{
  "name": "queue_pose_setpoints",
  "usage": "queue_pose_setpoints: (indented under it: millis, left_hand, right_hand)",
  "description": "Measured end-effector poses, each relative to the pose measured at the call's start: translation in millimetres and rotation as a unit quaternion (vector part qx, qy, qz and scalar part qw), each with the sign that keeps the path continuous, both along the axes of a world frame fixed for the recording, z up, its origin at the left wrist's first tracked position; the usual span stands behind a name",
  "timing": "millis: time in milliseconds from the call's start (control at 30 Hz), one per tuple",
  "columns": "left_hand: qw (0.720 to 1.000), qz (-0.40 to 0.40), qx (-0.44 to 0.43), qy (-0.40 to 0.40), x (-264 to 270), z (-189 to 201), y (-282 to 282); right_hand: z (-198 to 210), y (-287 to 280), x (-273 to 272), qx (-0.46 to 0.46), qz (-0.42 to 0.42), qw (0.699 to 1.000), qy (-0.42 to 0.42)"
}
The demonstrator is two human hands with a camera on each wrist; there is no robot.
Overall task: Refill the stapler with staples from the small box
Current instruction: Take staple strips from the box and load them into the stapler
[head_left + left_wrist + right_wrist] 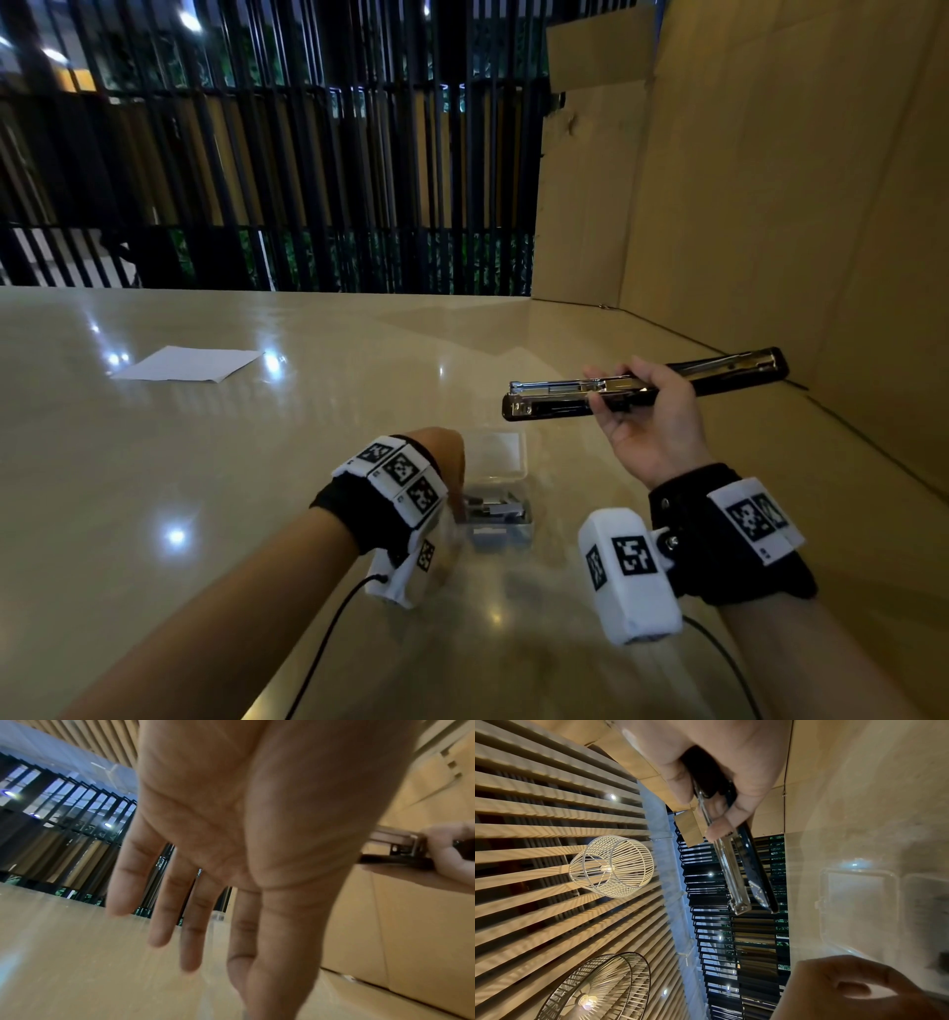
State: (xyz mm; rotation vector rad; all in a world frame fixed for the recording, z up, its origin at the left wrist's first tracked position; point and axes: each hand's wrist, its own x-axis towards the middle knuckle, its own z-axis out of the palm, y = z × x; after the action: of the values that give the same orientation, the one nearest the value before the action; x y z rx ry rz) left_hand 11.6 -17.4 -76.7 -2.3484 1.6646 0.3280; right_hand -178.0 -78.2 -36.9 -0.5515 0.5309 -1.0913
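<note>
Stapler [642,385] lies swung open in the right hand [652,416], fingers curled around it. Left hand [231,841] reaches, fingers straight and empty, into the small box [500,506]; a fumbled strip could break and scatter across the tabletop [257,462].

We can't see the left hand's [441,457] fingertips from the head view: wrist and band cover them where they meet the small box [500,506]. Box contents too small to make out. Stapler's [401,850] far end runs off the left wrist picture's right edge.
</note>
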Motion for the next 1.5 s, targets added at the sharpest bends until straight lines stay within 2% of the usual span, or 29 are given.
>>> queue_pose_setpoints:
  millis: [100, 200, 300, 333, 467, 667, 767, 867, 967, 1100, 1167, 1200, 1333, 1500]
  left_hand:
    - [0.995, 0.035, -0.052, 0.074, 1, 13, 6]
    - [0.979, 0.056, -0.124, 0.153, 5, 15, 13]
    - [0.929, 0.101, -0.212, 0.286, 10, 20, 18]
    - [0.901, 0.119, -0.238, 0.343, 10, 21, 19]
    - [0.760, 0.169, -0.315, 0.543, 16, 22, 23]
    - [0.557, 0.201, -0.345, 0.728, 22, 15, 18]
    - [0.485, 0.218, -0.346, 0.773, 17, 15, 14]
    - [0.442, 0.232, -0.330, 0.801, 12, 17, 11]
    - [0.431, 0.233, -0.330, 0.807, 9, 16, 8]
    - [0.445, 0.205, -0.357, 0.795, 10, 12, 6]
    - [0.443, 0.178, -0.389, 0.788, 9, 12, 5]
    - [0.451, 0.160, -0.410, 0.776, 8, 13, 5]
    - [0.555, 0.052, -0.470, 0.684, -3, 17, 5]
    - [0.650, -0.077, -0.476, 0.587, -20, 19, 7]
  right_hand:
    - [-1, -1, 1, 0.004, 0.003, 1.000, 0.002]
    - [-2, 0, 1, 0.004, 0.002, 1.000, -0.003]
    - [-3, -2, 1, 0.003, 0.007, 1.000, -0.004]
    - [-4, -2, 2, 0.002, 0.011, 1.000, -0.005]
    - [-6, -1, 3, -0.003, 0.019, 1.000, 0.001]
    - [-10, 0, 6, 0.007, 0.028, 1.000, 0.007]
    - [-12, -2, 7, 0.010, 0.033, 0.999, 0.007]
    - [-15, -4, 9, 0.013, 0.031, 0.999, 0.004]
    - [-17, -5, 9, 0.014, 0.028, 0.999, 0.009]
    - [-16, -5, 9, 0.014, 0.033, 0.999, 0.022]
    - [-17, -5, 9, 0.014, 0.033, 0.999, 0.027]
    - [-17, -6, 10, 0.014, 0.033, 0.999, 0.026]
    - [-18, -6, 12, 0.009, 0.030, 0.999, 0.015]
    - [-15, 2, 13, 0.006, 0.034, 0.999, 0.015]
